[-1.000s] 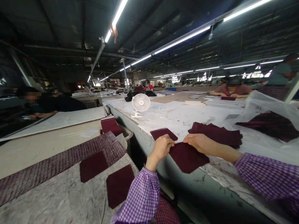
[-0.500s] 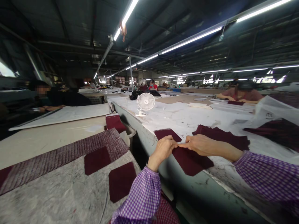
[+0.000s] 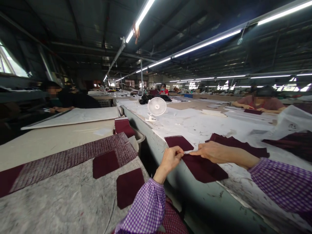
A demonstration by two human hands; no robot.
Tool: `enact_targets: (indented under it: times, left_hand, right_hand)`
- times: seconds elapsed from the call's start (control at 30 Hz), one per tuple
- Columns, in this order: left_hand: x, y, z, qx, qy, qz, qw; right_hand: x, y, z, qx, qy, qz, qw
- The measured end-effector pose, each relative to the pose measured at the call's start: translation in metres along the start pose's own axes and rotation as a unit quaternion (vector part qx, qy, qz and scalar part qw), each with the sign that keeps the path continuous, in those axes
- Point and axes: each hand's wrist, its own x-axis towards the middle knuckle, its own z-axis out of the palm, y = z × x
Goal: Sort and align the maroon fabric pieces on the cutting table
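Note:
A maroon fabric piece [image 3: 204,168] with cut corners lies at the near edge of the white-topped table, with a thin pale strip along its far edge. My left hand [image 3: 171,160] is closed, pinching the left end of that edge between thumb and fingertips. From the other side, my right hand [image 3: 214,151] lays its stretched index finger along the same edge, close to the left fingertips; its other fingers are partly hidden. Just beyond the hands lies another maroon piece [image 3: 179,143]. Behind my right hand is a fanned stack of maroon pieces [image 3: 243,145].
A small white fan [image 3: 156,106] stands on the table [image 3: 185,125]. On the left surface lie two maroon pieces [image 3: 130,188] and a long mottled strip [image 3: 65,162]. A gap separates both surfaces. Clear plastic [image 3: 296,120] covers dark fabric at right. Co-workers sit left and right.
The view has shifted slightly, so everything appears a little further right. My left fingertips have drawn slightly apart from my right index finger, showing more of the pale edge.

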Motion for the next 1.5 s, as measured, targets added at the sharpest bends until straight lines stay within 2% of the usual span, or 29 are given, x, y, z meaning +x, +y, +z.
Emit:
enact_targets:
  times: [0.2, 0.37, 0.57, 0.77, 0.87, 1.0, 1.17, 1.3, 1.4, 1.5]
  left_hand:
    - [-0.001, -0.008, -0.001, -0.046, -0.003, 0.019, 0.999]
    - [-0.001, -0.007, -0.004, -0.134, -0.027, -0.032, 0.99]
    - [-0.007, 0.004, -0.005, -0.074, -0.053, -0.106, 0.99]
    - [-0.006, 0.001, -0.002, -0.089, -0.043, -0.108, 0.989]
    - [-0.004, -0.001, -0.001, -0.14, -0.049, -0.131, 0.98]
    - [-0.003, -0.001, 0.001, -0.231, -0.061, -0.179, 0.954]
    - [-0.004, -0.004, 0.001, -0.283, -0.07, -0.176, 0.94]
    - [-0.004, -0.005, 0.001, -0.275, -0.065, -0.163, 0.945]
    - [-0.004, -0.002, 0.003, -0.218, -0.056, -0.167, 0.96]
    - [-0.007, 0.007, 0.002, -0.107, -0.029, -0.087, 0.99]
  right_hand:
    - [0.005, -0.001, -0.005, -0.001, 0.007, -0.042, 0.999]
    - [0.007, -0.002, -0.002, -0.019, 0.011, -0.034, 0.999]
    - [0.006, -0.001, -0.002, 0.003, 0.018, -0.038, 0.999]
    - [0.009, -0.008, -0.009, -0.027, -0.002, -0.045, 0.999]
    - [0.01, -0.009, -0.009, -0.045, -0.012, -0.044, 0.998]
    - [0.011, -0.009, -0.006, -0.089, -0.01, -0.038, 0.995]
    - [0.014, -0.012, 0.0, -0.132, 0.007, -0.037, 0.991]
    - [0.014, -0.017, 0.001, -0.133, 0.017, -0.013, 0.991]
    - [0.01, -0.018, -0.001, -0.081, 0.03, 0.04, 0.995]
    - [0.006, -0.016, -0.001, 0.016, 0.054, 0.074, 0.996]
